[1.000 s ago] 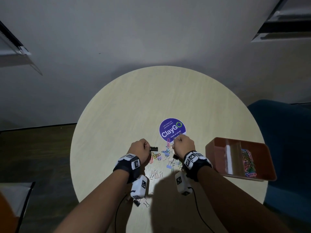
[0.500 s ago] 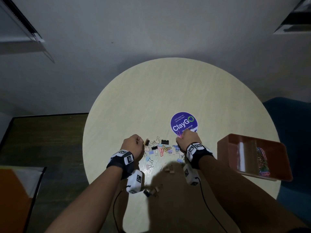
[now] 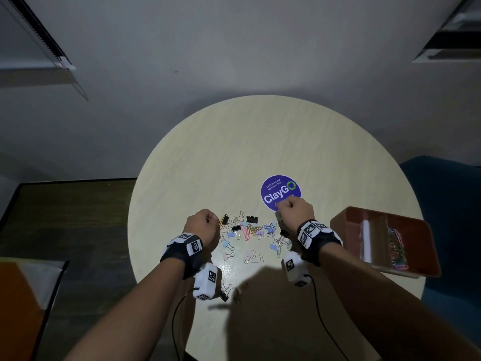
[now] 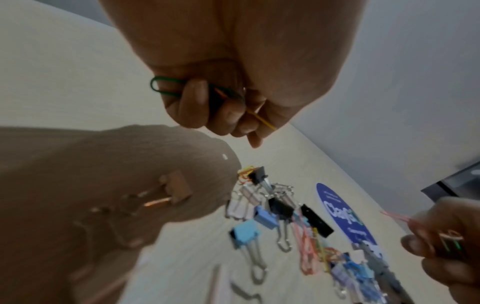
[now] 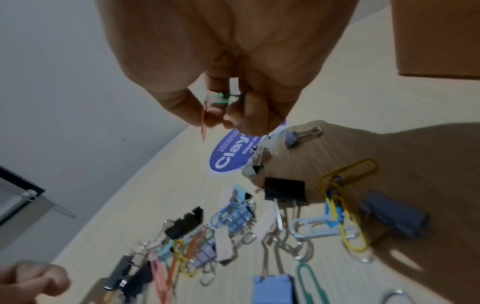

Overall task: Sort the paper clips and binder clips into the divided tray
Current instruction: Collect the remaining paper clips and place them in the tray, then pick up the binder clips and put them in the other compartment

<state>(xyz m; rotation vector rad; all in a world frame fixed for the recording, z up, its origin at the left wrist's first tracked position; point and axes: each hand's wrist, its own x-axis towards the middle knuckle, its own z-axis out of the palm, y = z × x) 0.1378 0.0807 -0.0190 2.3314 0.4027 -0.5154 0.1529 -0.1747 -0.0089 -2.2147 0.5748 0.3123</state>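
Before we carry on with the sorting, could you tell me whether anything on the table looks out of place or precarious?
The divided tray stands out: it sits at the round table's right edge, and its outer side seems to overhang the rim, so a nudge might tip it. A few binder clips also lie apart from the main pile, near the front edge.

Clip scatter [image 3: 247, 231] between hands; tray [image 3: 416, 222] blocks right; far tabletop [image 3: 234, 152] bare.

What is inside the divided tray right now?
The divided tray holds a heap of coloured paper clips in its right compartment. The left compartment shows no clips, only a bright glare, though its near wall hides part of the floor. No binder clips are visible inside.
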